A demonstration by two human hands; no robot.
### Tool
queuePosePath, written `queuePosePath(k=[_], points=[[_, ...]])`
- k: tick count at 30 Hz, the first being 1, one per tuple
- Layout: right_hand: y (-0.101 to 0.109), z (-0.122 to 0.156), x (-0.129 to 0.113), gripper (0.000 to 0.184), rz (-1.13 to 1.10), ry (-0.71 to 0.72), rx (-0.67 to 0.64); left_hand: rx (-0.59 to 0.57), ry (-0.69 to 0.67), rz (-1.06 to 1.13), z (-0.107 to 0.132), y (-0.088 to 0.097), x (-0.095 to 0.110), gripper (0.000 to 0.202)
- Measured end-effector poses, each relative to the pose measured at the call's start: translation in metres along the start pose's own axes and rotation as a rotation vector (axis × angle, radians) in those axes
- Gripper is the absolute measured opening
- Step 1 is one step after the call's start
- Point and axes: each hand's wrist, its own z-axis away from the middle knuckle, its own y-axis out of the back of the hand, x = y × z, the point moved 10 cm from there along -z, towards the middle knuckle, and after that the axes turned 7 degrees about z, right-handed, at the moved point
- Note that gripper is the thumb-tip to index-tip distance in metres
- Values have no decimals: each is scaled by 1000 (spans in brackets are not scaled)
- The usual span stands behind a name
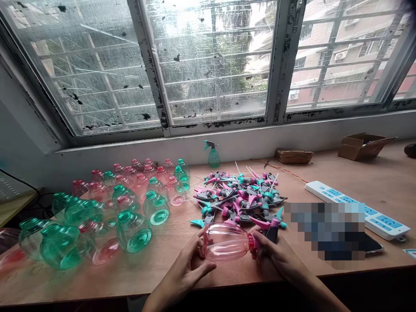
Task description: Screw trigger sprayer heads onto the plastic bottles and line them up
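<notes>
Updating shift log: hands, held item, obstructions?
Left hand holds translucent pink plastic bottle, sideways. Right hand grips pink-grey plastic spray head at bottle's neck. Pink, teal, grey spray-head pile just beyond.

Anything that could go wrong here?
The pink bottle is held sideways, its base in the left hand, so it might slip or twist. The right hand, at its neck, could snag the pile of spray heads just behind. A leftward swing might topple the crowded standing bottles.
</notes>
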Motion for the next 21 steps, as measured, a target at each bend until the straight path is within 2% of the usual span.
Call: queuePosePath(k=[4, 10, 13, 17, 19, 21], points=[[-3, 2, -14, 32, 91, 46, -37, -40, 48, 97, 3, -2, -6, 38], [-7, 7, -27, 33, 209, 99, -75, -76, 8, 237, 3, -3, -6, 65], [-7, 5, -18, 37, 146, 68, -74, -86, 63, 245, 5, -4, -11, 73], [4, 2, 6, 48, 82, -74, 39, -119, 60, 158, 6, -10, -4, 86], [6, 3, 11, 49, 64, -103, 61, -105, 34, 87, 4, -11, 2, 81], [3, 3, 6, 47, 55, -73, 39, -76, 2, 44, 2, -9, 5, 58]])
